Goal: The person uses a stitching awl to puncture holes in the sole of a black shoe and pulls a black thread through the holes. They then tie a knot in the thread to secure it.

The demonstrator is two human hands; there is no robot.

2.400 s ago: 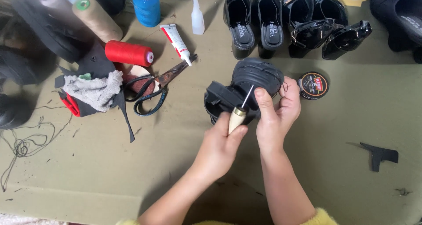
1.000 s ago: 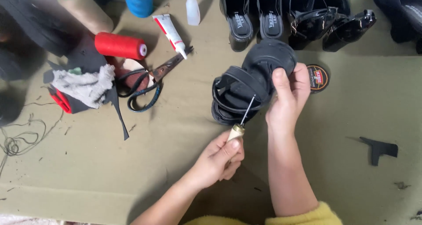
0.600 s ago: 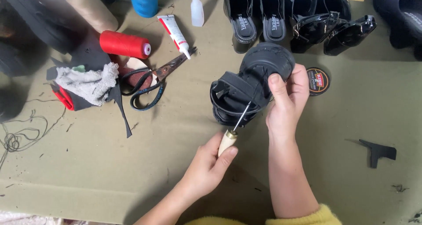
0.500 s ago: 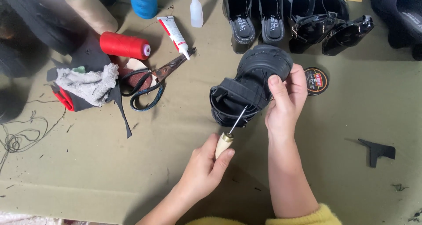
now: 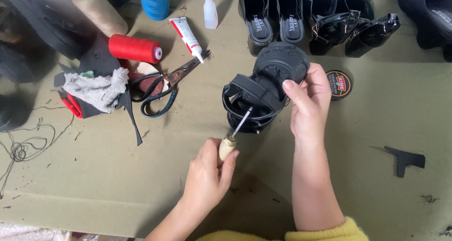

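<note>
Two hands mid-stitch: right hand (image 5: 308,102) grips black sandal (image 5: 266,88), left hand (image 5: 207,175) clenches wooden-handled awl (image 5: 234,136) piercing its strap, needing a steady push

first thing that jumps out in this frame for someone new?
Centre frame: the right hand holds up a black sandal, and the left hand grips a wooden-handled awl whose metal tip meets the straps. At upper left a red thread spool stands out beside black-handled scissors. A row of black shoes lines the top edge.
</note>
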